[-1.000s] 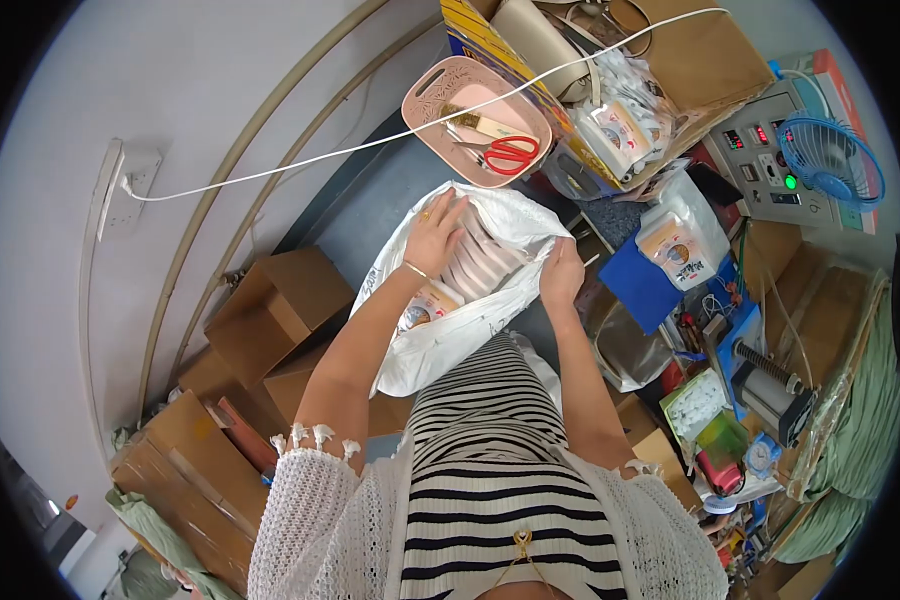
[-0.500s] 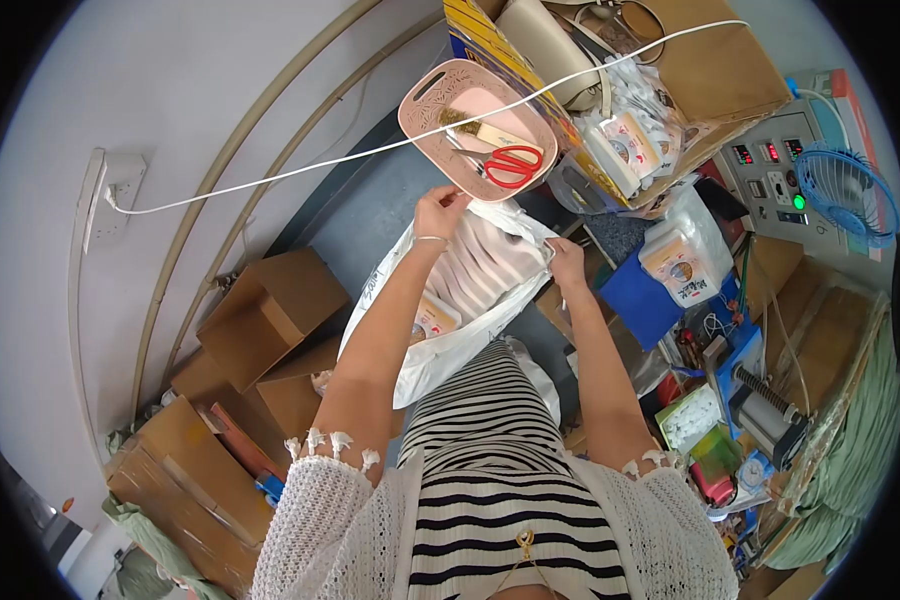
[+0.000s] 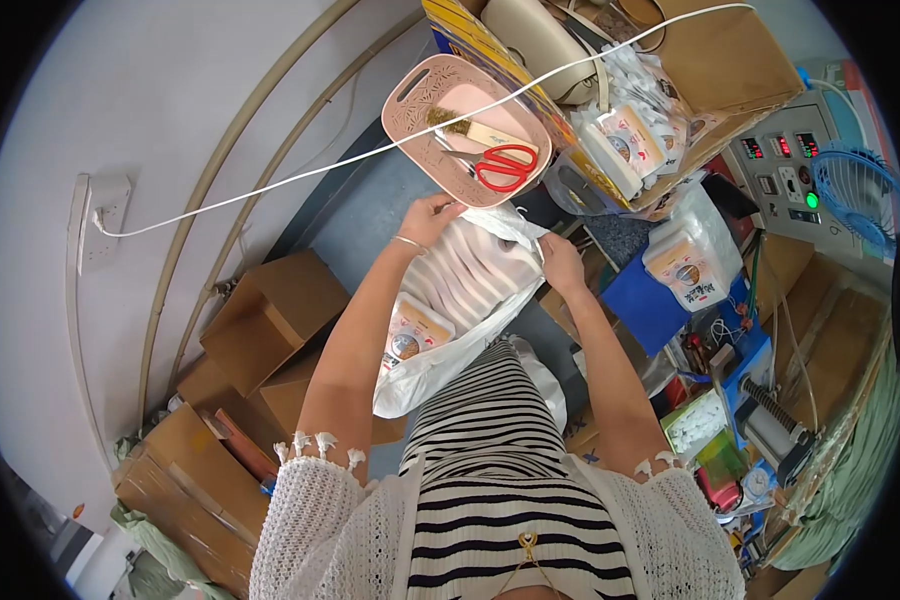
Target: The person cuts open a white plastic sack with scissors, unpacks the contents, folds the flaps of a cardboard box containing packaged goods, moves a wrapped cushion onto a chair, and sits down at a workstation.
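Observation:
A white plastic bag (image 3: pixel 407 393) hangs in front of my body with its mouth spread. Inside lie several flat packs in a row (image 3: pixel 475 262), and one pack with an orange and white printed label (image 3: pixel 415 333) faces up at the near left. At the bag's far rim, just below a pink basket (image 3: pixel 406 128), my left hand (image 3: pixel 432 220) is closed in a pinch on the bag's edge. My right hand (image 3: pixel 562 262) is closed around the rim on the right side. Red-handled scissors (image 3: pixel 507 167) and a wooden-handled brush (image 3: pixel 470 128) lie in the basket.
A white cable (image 3: pixel 300 172) crosses above the basket from a wall socket (image 3: pixel 105 215). Open cardboard boxes (image 3: pixel 270 315) stand at left. A box (image 3: pixel 735 60) with a handbag (image 3: pixel 540 45) and packs is at upper right. A machine panel (image 3: pixel 785 180) and blue fan (image 3: pixel 855 200) stand at right.
The bag's left side has dropped away, so more of the labelled pack shows. My left hand has shifted slightly left and down; my right hand still grips the rim.

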Action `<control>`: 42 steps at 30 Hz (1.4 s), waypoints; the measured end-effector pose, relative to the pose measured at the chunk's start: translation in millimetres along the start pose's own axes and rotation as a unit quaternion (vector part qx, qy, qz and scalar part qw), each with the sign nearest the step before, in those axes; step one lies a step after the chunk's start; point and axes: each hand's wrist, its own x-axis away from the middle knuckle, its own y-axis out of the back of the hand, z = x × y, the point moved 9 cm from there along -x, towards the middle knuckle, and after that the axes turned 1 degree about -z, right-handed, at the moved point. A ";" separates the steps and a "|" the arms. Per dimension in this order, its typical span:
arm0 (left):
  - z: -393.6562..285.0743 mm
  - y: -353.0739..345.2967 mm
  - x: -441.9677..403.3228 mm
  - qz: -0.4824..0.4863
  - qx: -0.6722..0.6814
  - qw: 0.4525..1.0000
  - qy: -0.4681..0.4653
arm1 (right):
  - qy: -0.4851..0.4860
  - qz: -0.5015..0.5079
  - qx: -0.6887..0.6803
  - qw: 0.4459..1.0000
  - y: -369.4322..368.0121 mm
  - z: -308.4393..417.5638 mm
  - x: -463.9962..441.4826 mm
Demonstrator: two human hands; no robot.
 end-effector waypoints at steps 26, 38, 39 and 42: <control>29.9 5.9 -54.0 -0.084 -0.258 0.962 0.025 | 0.079 0.054 0.068 0.993 -0.5 33.3 8.3; 0.8 -25.3 -10.9 0.134 0.388 0.897 0.162 | 0.136 0.050 0.071 0.987 -8.1 67.4 -22.9; 2.9 -27.6 -13.0 0.136 0.387 0.897 0.163 | 0.085 0.038 0.069 0.993 -10.1 60.2 -31.6; 20.4 -26.7 -16.6 0.110 0.290 0.929 0.202 | 0.030 0.007 0.046 0.998 -24.9 48.7 -53.0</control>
